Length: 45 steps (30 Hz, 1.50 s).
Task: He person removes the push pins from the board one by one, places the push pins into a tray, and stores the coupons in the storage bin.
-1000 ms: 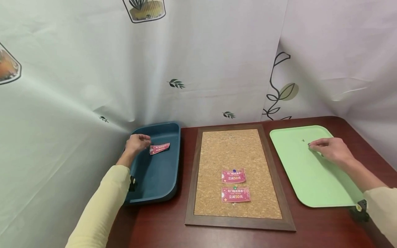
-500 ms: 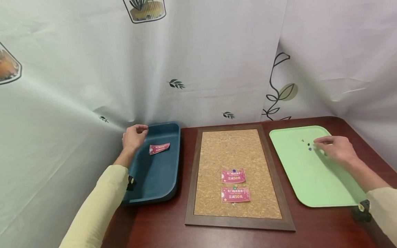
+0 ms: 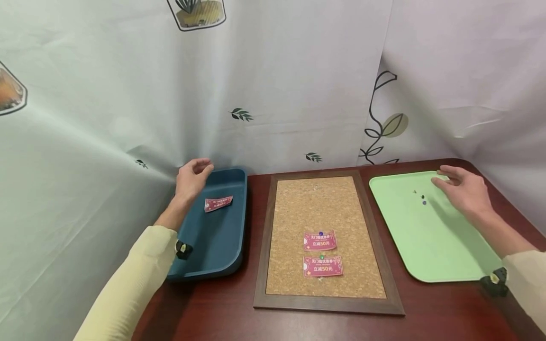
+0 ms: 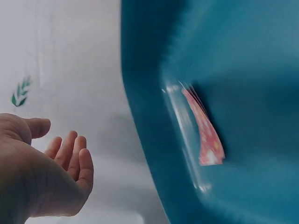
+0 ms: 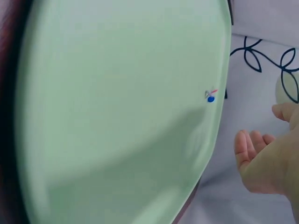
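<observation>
My left hand (image 3: 191, 182) is raised above the far left rim of the blue bin (image 3: 213, 244), fingers loosely bent and holding nothing. Pink paper coupons (image 3: 218, 203) lie in the bin; in the left wrist view they look like a small stack (image 4: 205, 130). Over the back right of the light green tray (image 3: 439, 246) hovers my right hand (image 3: 466, 192), thumb and fingers apart, nothing between them. To its left several small pushpins lie on the tray, including a blue pushpin (image 3: 424, 202) and a dark pushpin (image 3: 423, 196).
Between bin and tray lies a wood-framed cork board (image 3: 315, 203). An upper coupon (image 3: 320, 241) is fixed to it with a blue pin, a lower coupon (image 3: 323, 267) with a green pin. White patterned cloth (image 3: 277, 85) hangs behind and beside the dark red table (image 3: 298, 327).
My right hand has lifted off the pushpins and moved up and right, its fingers spreading. My left hand has risen away from the coupons and its fingers have opened. Board and coupons stay put.
</observation>
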Tool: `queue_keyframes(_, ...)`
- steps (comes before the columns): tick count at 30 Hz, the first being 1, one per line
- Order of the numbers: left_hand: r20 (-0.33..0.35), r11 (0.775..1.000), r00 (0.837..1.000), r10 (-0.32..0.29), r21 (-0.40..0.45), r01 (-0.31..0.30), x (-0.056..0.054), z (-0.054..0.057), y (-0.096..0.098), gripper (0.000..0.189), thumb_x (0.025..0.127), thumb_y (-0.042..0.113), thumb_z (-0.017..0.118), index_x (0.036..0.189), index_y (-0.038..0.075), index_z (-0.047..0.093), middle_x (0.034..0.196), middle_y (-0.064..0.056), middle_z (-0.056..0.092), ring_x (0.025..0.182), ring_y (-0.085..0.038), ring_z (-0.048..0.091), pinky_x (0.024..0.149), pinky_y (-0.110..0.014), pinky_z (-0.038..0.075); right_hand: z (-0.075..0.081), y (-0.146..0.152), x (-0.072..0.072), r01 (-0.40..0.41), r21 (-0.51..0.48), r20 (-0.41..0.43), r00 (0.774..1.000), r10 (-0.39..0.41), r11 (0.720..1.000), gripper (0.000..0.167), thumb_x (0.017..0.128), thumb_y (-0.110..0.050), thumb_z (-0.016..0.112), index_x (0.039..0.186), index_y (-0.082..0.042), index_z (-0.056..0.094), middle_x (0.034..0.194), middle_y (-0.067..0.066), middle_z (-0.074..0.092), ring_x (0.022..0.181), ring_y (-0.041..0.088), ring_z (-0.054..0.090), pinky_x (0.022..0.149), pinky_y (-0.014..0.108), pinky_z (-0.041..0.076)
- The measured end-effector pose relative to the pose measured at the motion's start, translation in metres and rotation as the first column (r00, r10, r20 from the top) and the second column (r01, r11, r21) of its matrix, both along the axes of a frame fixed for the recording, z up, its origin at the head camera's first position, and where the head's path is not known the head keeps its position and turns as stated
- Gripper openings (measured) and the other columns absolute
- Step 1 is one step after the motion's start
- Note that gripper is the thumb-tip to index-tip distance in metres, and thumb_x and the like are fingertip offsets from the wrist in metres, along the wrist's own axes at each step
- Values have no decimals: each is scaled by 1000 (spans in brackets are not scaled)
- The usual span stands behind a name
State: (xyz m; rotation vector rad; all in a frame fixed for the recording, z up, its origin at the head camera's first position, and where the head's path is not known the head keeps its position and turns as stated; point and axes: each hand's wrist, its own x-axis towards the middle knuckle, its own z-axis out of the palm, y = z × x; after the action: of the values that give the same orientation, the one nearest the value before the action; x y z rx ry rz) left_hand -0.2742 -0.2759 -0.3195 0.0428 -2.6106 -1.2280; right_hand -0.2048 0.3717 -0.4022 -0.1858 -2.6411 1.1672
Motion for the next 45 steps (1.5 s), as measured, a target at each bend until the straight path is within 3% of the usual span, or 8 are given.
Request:
queue_keyframes(3, 6, 998, 999, -48, 34, 47, 3, 6, 10, 47, 110, 32, 61, 149, 7, 58, 144, -17, 64, 138, -35, 55, 113, -53, 43, 5, -7, -3, -30, -42, -17, 999, 29, 999, 75, 107, -46, 62, 161, 1, 39, 157, 24, 50, 98, -19, 44, 73, 5, 40)
queue_keyframes(5, 9, 996, 997, -81, 47, 81, 5, 9, 18, 47, 110, 31, 61, 150, 7, 57, 146, -17, 63, 138, -34, 55, 114, -52, 43, 7, -12, -4, -51, -45, -25, 998, 50, 998, 78, 107, -45, 62, 164, -2, 34, 159, 23, 48, 109, -17, 51, 77, 4, 38)
queue_keyframes(11, 43, 979, 984, -175, 115, 169, 12, 12, 44, 51, 109, 33, 63, 152, 7, 55, 147, -15, 61, 138, -32, 55, 117, -52, 40, 13, -31, -9, -123, -50, -45, 992, 121, 991, 82, 107, -40, 63, 168, -4, 22, 163, 29, 38, 139, 51, 49, 77, 2, 36)
queue_keyframes(14, 65, 969, 976, -209, 150, 197, 15, 11, 58, 52, 109, 34, 64, 152, 8, 55, 147, -13, 61, 139, -30, 54, 118, -51, 39, 15, -45, -10, -163, -84, -56, 986, 158, 983, 83, 107, -37, 64, 168, -3, 20, 164, 30, 35, 133, 59, 48, 72, 3, 40)
queue_keyframes(19, 79, 956, 965, -251, 175, 234, 18, 9, 80, 52, 108, 34, 66, 152, 9, 55, 146, -10, 63, 136, -27, 57, 115, -49, 42, 18, -73, -11, -224, -95, -58, 974, 219, 970, 84, 107, -39, 66, 168, -4, 21, 165, 28, 36, 137, 59, 47, 93, 28, 55)
queue_keyframes(23, 102, 939, 950, -295, 215, 269, 21, 5, 96, 51, 107, 31, 67, 152, 8, 55, 145, -10, 63, 132, -26, 60, 113, -47, 45, 20, -97, -11, -300, -104, -55, 954, 296, 948, 84, 106, -38, 67, 168, -2, 22, 166, 28, 34, 142, 58, 41, 109, 67, 40)
queue_keyframes(35, 179, 875, 886, -428, 326, 357, 33, -13, 141, 48, 107, 18, 67, 150, 1, 55, 145, -17, 63, 131, -30, 62, 110, -49, 49, 14, -158, -2, -448, -137, 0, 892, 452, 884, 75, 106, -28, 70, 164, -1, 32, 164, 26, 40, 146, 50, 43, 112, 62, 42)
queue_keyframes(45, 277, 874, 842, -464, 297, 384, 50, -36, 167, 44, 105, 17, 70, 145, 1, 60, 134, -14, 68, 122, -29, 66, 108, -52, 49, -4, -188, 5, -542, -159, -5, 837, 548, 826, 52, 104, -23, 72, 147, 3, 57, 144, 22, 62, 125, 40, 64, 98, 53, 56)
